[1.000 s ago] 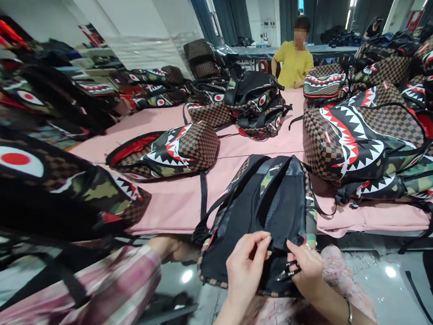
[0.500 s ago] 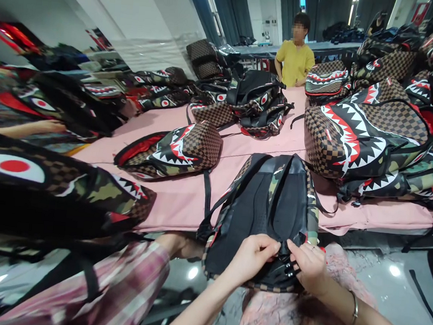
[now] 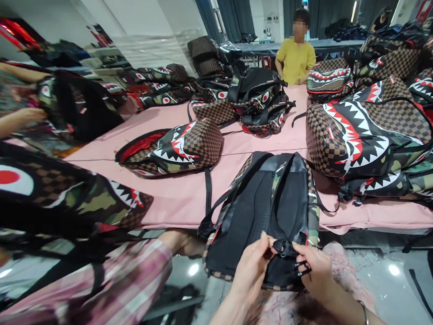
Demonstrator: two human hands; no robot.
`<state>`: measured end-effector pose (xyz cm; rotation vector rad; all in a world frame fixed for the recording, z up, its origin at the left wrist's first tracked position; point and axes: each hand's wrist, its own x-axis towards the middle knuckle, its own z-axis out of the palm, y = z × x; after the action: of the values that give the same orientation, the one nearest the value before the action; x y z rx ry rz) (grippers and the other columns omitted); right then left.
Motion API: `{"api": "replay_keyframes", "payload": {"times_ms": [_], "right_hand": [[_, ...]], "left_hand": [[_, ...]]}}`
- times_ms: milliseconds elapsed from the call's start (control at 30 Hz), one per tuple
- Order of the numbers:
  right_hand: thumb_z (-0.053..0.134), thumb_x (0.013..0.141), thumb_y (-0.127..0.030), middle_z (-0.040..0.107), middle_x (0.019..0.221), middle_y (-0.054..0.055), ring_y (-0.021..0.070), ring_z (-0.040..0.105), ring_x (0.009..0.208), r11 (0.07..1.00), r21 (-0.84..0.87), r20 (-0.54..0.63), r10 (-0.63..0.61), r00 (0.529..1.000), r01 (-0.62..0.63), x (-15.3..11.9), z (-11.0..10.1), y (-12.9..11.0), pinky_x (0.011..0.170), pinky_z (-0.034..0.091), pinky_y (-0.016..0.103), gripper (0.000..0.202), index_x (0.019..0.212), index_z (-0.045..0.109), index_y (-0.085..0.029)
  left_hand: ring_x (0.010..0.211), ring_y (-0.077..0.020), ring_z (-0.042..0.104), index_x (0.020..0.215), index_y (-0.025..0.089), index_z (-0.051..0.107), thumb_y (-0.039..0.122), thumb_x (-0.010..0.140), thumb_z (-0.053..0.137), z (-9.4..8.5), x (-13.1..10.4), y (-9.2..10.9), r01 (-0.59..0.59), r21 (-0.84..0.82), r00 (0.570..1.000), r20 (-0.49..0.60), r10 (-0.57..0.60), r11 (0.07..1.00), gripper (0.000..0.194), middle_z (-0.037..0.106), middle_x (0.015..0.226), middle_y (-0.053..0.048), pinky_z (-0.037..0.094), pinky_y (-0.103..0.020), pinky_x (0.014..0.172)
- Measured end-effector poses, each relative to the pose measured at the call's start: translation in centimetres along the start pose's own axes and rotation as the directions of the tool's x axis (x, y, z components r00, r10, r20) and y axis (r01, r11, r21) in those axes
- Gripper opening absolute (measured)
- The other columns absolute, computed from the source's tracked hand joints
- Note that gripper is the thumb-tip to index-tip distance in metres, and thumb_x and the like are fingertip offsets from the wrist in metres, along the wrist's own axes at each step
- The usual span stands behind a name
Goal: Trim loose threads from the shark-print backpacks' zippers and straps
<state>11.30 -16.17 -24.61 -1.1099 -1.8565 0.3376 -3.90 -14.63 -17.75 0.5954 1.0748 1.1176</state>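
Note:
A backpack point(image 3: 242, 210) lies back side up across the pink table's edge and my lap. It has a black padded back, black shoulder straps and checkered and camouflage sides. My left hand point(image 3: 255, 264) is closed, pinching one end of a bunched black strap point(image 3: 285, 248) over the backpack's lower part. Opposite it, my right hand point(image 3: 316, 270) pinches the other end of that strap. A small dark piece with shiny ends point(image 3: 302, 267) sticks out from under the right fingers; its kind is unclear.
Another checkered backpack point(image 3: 187, 147) with a shark-mouth print lies on the pink table point(image 3: 141, 196). Stacked backpacks point(image 3: 363, 135) stand at right, more at the back. A co-worker in plaid point(image 3: 126, 286) handles a backpack point(image 3: 63, 184) at left. A person in yellow point(image 3: 295, 60) stands beyond.
My left hand has turned more upright and shifted slightly right. My right hand has moved a little right, and the bunched strap shows more between them. At left, the far backpack has been shifted by a co-worker.

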Motion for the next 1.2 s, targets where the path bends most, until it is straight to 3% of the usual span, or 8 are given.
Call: {"api": "replay_keyframes", "payload": {"times_ms": [133, 233, 300, 467, 767, 1000, 1200], "right_hand": [[0.043, 0.077, -0.013, 0.064, 0.076, 0.001, 0.0125, 0.059, 0.062, 0.949, 0.217, 0.107, 0.212, 0.972, -0.230, 0.8, -1.7, -0.8, 0.058, 0.048, 0.022, 0.032, 0.107, 0.052, -0.018], [0.042, 0.084, -0.021, 0.062, 0.084, 0.002, 0.0132, 0.059, 0.071, 0.902, 0.266, 0.179, 0.301, 0.937, -0.340, 1.7, -3.7, -1.3, 0.062, 0.048, 0.022, 0.025, 0.108, 0.049, -0.020], [0.040, 0.087, -0.023, 0.061, 0.089, 0.003, 0.0143, 0.058, 0.077, 0.927, 0.215, 0.168, 0.274, 0.947, -0.307, 2.2, -4.9, -1.4, 0.066, 0.047, 0.023, 0.019, 0.102, 0.051, -0.020], [0.043, 0.088, -0.024, 0.060, 0.081, 0.005, 0.0162, 0.056, 0.074, 0.998, 0.017, 0.195, 0.063, 0.979, -0.068, 3.6, -6.7, -1.6, 0.066, 0.044, 0.026, 0.014, 0.092, 0.055, -0.018], [0.037, 0.091, -0.031, 0.059, 0.075, 0.005, 0.0150, 0.052, 0.067, 0.955, -0.210, 0.297, -0.140, 0.945, 0.208, 5.4, -7.8, -1.7, 0.060, 0.037, 0.026, 0.025, 0.089, 0.059, -0.018], [0.038, 0.091, -0.032, 0.058, 0.073, 0.005, 0.0162, 0.049, 0.067, 0.920, -0.257, 0.330, -0.205, 0.922, 0.297, 5.9, -8.3, -1.3, 0.060, 0.035, 0.027, 0.027, 0.091, 0.060, -0.018], [0.041, 0.090, -0.030, 0.057, 0.070, 0.003, 0.0142, 0.049, 0.063, 0.951, -0.202, 0.343, -0.156, 0.926, 0.235, 6.3, -8.5, -1.3, 0.056, 0.033, 0.025, 0.023, 0.084, 0.059, -0.018]], "left_hand": [[0.066, -0.0102, 0.046, 0.064, 0.013, 0.067, 0.030, 0.061, 0.073, -0.3, -0.2, -0.1, -0.146, 0.194, 0.988, 0.087, 0.131, 0.970, 0.018, 0.051, 0.068, 0.000, 0.037, -0.021, 0.063], [0.071, -0.0127, 0.048, 0.066, 0.015, 0.068, 0.027, 0.064, 0.070, -0.2, -0.4, 0.1, -0.279, 0.319, 0.960, 0.120, 0.253, 0.906, 0.012, 0.053, 0.070, -0.002, 0.037, -0.023, 0.066], [0.071, -0.0141, 0.049, 0.067, 0.016, 0.069, 0.026, 0.065, 0.069, 0.0, -0.5, 0.3, -0.326, 0.377, 0.945, 0.144, 0.292, 0.867, 0.010, 0.053, 0.070, -0.002, 0.038, -0.025, 0.068], [0.076, -0.0182, 0.050, 0.068, 0.017, 0.070, 0.029, 0.064, 0.069, 0.7, -0.9, 0.9, -0.349, 0.474, 0.937, 0.169, 0.305, 0.809, 0.012, 0.055, 0.072, -0.005, 0.039, -0.030, 0.074], [0.083, -0.0212, 0.049, 0.062, 0.018, 0.068, 0.029, 0.062, 0.070, 1.4, -1.0, 1.7, -0.341, 0.565, 0.940, 0.220, 0.262, 0.751, 0.012, 0.057, 0.072, -0.006, 0.038, -0.032, 0.080], [0.076, -0.0183, 0.051, 0.064, 0.016, 0.068, 0.028, 0.062, 0.070, 1.3, -0.5, 1.6, -0.287, 0.561, 0.955, 0.230, 0.186, 0.777, 0.013, 0.056, 0.071, -0.004, 0.039, -0.028, 0.073], [0.076, -0.0190, 0.051, 0.062, 0.017, 0.068, 0.027, 0.061, 0.071, 1.6, -0.4, 2.1, -0.337, 0.610, 0.940, 0.261, 0.220, 0.717, 0.010, 0.056, 0.067, -0.004, 0.039, -0.028, 0.072]]}}
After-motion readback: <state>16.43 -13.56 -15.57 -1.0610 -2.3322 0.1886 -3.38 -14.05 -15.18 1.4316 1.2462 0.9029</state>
